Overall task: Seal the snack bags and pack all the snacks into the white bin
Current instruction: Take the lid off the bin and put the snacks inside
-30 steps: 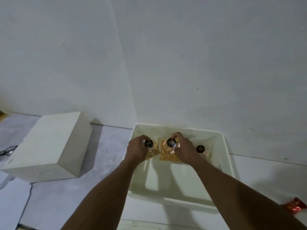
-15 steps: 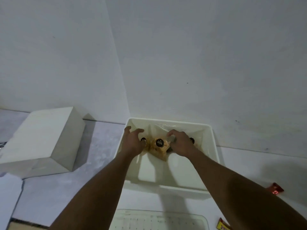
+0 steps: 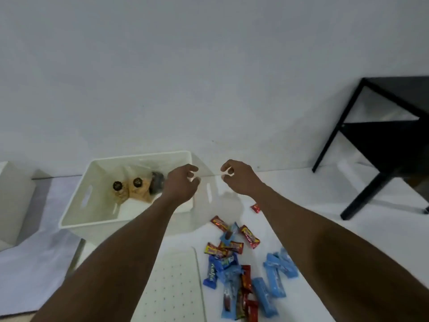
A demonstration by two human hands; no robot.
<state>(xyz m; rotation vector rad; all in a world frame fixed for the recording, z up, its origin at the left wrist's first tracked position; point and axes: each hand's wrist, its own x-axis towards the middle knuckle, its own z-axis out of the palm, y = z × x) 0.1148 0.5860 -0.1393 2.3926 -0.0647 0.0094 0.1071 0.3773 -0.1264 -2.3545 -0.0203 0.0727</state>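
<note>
Left hand (image 3: 181, 184) and right hand (image 3: 239, 180) have released snack bags (image 3: 137, 189) in white bin (image 3: 76, 210)

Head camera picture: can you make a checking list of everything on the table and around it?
Surface: white tabletop, mostly bare at the right.
Job's things: white bin holds snack bags with dark round labels; red and blue wrapped bars lie loose outside it.
Clutter: white dotted board; white box at left.
Hands: left hand and right hand hold nothing, fingers loosely curled.
Cables: nothing seen.
Surroundings: white wall; black frame table.
</note>
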